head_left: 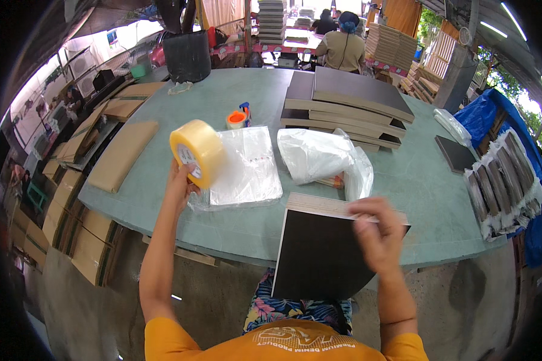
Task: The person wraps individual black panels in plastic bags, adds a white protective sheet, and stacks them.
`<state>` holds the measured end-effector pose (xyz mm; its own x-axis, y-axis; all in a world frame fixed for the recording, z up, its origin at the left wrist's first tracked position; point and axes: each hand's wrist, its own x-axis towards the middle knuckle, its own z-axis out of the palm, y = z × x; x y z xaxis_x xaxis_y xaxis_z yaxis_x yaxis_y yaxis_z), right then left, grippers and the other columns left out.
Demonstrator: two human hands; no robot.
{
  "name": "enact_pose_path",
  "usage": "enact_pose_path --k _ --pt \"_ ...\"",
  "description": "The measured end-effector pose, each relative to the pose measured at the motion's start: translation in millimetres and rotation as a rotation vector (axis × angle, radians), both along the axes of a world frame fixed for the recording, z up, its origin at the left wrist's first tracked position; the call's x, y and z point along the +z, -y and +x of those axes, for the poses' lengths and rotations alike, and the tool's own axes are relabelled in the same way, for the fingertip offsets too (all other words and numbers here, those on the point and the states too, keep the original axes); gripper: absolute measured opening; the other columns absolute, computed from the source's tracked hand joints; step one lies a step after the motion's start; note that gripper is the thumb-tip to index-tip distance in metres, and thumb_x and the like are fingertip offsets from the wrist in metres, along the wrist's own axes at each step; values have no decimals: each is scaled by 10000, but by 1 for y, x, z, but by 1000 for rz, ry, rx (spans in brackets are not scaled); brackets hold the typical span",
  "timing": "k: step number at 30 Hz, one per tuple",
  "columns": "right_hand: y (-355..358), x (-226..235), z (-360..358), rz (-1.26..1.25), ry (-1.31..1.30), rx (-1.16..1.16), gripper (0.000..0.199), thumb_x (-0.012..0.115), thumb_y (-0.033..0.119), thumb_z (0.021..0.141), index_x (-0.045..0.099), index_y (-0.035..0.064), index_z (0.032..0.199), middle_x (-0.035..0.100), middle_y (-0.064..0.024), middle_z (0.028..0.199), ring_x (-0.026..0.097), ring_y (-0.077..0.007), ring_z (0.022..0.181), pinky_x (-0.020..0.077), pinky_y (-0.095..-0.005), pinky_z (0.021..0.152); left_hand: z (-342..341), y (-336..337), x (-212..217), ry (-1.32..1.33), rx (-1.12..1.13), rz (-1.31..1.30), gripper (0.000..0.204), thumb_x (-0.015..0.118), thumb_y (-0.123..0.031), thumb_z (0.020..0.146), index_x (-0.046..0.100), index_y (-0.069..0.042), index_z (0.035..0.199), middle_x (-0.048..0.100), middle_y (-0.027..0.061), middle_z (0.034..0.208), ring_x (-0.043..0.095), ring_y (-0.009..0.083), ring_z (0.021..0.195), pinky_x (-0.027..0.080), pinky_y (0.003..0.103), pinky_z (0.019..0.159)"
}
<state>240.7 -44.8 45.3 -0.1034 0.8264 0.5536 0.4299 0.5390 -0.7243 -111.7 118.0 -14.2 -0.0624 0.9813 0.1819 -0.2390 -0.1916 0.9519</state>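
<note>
My left hand (185, 179) grips a wide roll of clear, yellowish packing tape (214, 155) and holds it up above the table. A thick black-faced slab with pale layered edges (319, 256) leans at the table's near edge, against my front. Over its upper right part is my right hand (379, 233), fingers bent near the pale top edge. Motion smears those fingers, so I cannot tell whether they touch the edge or pinch anything. Flat clear plastic bags (247, 171) lie beside the tape roll. Crumpled white plastic (319, 157) rests beyond the slab.
A tape dispenser with an orange hub (237, 118) stands behind the bags. Similar dark slabs (358, 96) are piled on the green table (241, 231). Wrapped dark bundles (503, 180) sit at the right edge, and folded cardboard (123, 153) at the left. A person (342, 49) sits farther back.
</note>
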Motion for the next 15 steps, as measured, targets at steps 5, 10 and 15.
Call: enact_pose_path --k 5,10,15 --pt "-9 -13 -84 -231 -209 213 898 786 309 559 305 -33 1236 470 -190 1135 476 -248 1056 390 -355 865 51 85 61 -710 81 469 387 582 -110 747 442 -28 1098 566 107 850 555 114 625 441 221 454" --pt "23 -18 -63 -262 -236 217 710 772 275 583 418 -12 1127 573 -120 953 572 -168 863 444 -273 762 58 127 101 -820 -260 557 540 751 -190 585 505 -28 1038 542 89 833 550 182 712 449 262 632" --pt "40 -6 -26 -376 135 293 612 747 323 593 490 26 1062 614 -108 836 623 -208 744 485 -287 668 68 125 103 -986 -614 660 601 806 -319 489 516 -18 921 524 103 864 536 238 787 441 307 686"
